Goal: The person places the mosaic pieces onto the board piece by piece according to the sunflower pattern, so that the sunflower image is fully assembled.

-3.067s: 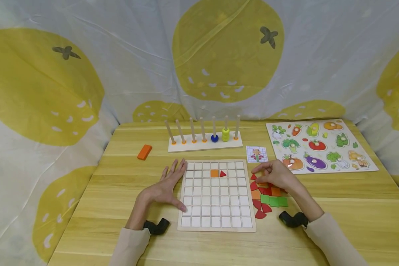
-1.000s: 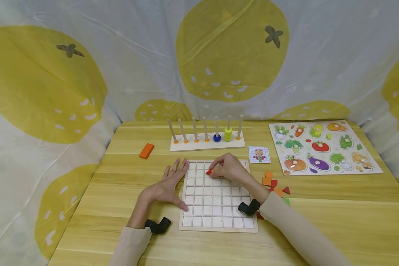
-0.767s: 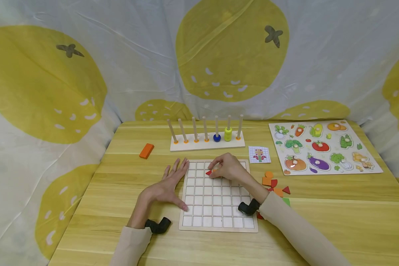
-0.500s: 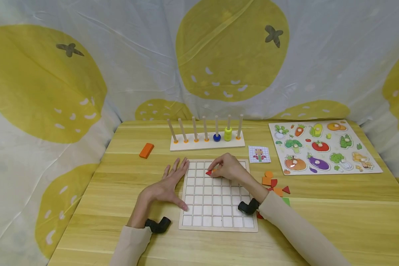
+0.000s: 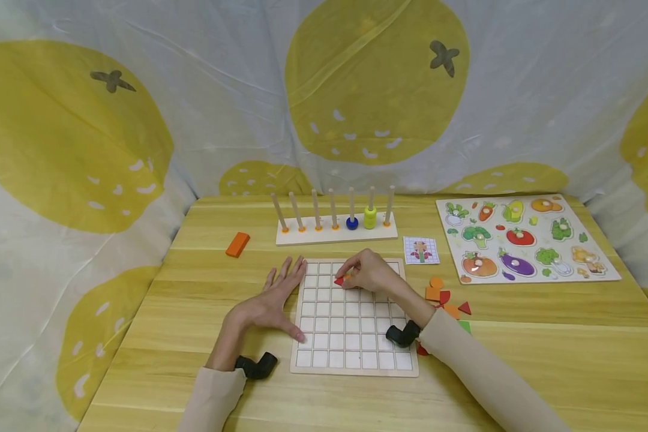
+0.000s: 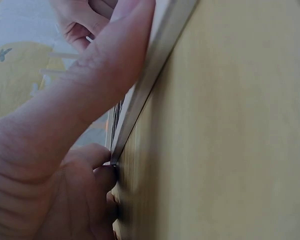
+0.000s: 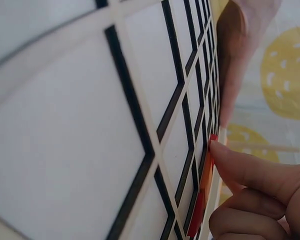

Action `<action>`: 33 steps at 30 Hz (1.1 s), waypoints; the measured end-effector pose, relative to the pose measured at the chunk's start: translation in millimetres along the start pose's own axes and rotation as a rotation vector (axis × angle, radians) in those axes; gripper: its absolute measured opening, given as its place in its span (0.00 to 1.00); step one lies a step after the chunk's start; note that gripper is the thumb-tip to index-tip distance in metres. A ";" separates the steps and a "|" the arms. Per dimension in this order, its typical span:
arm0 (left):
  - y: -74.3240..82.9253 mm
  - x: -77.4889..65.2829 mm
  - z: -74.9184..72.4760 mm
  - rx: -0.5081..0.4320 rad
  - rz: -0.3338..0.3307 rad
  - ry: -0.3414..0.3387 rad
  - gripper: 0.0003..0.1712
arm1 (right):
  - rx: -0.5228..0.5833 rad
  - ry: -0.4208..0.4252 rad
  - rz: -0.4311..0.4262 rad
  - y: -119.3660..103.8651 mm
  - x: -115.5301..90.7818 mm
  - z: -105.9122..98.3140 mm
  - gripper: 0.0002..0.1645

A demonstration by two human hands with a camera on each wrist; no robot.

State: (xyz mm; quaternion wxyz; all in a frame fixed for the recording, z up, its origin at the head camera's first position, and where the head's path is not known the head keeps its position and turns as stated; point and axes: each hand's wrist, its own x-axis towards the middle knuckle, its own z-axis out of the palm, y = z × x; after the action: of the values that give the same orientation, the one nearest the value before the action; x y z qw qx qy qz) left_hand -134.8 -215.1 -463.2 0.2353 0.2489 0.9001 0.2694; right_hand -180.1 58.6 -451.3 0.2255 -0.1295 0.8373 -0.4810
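Note:
My left hand [image 5: 267,307] lies along the left edge of a wooden grid board [image 5: 353,309], fingers spread and thumb on its rim. Over the upper part of the board, my right hand [image 5: 374,271] pinches a small red triangle [image 5: 338,281] at a cell in the second row. In the right wrist view, the thumb tip touches that triangle, beside an orange square [image 7: 206,169] and another red piece [image 7: 196,215] set in the grid. From the head view, my right fingers mostly hide those two.
Loose red, orange and green pieces [image 5: 434,294] lie right of the board, partly behind my right forearm. A pattern card [image 5: 421,251], a peg stand [image 5: 335,234] with beads and a vegetable puzzle [image 5: 518,240] are farther back. An orange block [image 5: 237,245] lies back left.
My right hand has moved left from the loose pieces to the board, bringing the red triangle. During the last second it stays almost in place. The left hand keeps its hold position on the board.

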 end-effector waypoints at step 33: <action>0.1 0.0 -0.3 -0.003 0.005 0.001 0.89 | -0.017 0.076 0.035 41.8 -66.7 -51.6 0.13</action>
State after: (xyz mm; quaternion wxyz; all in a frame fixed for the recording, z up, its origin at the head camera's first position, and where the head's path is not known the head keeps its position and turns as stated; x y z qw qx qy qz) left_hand -135.0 -215.1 -462.9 0.2346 0.2508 0.8991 0.2715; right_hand -148.3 147.1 -448.0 0.2007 -0.0985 0.8514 -0.4745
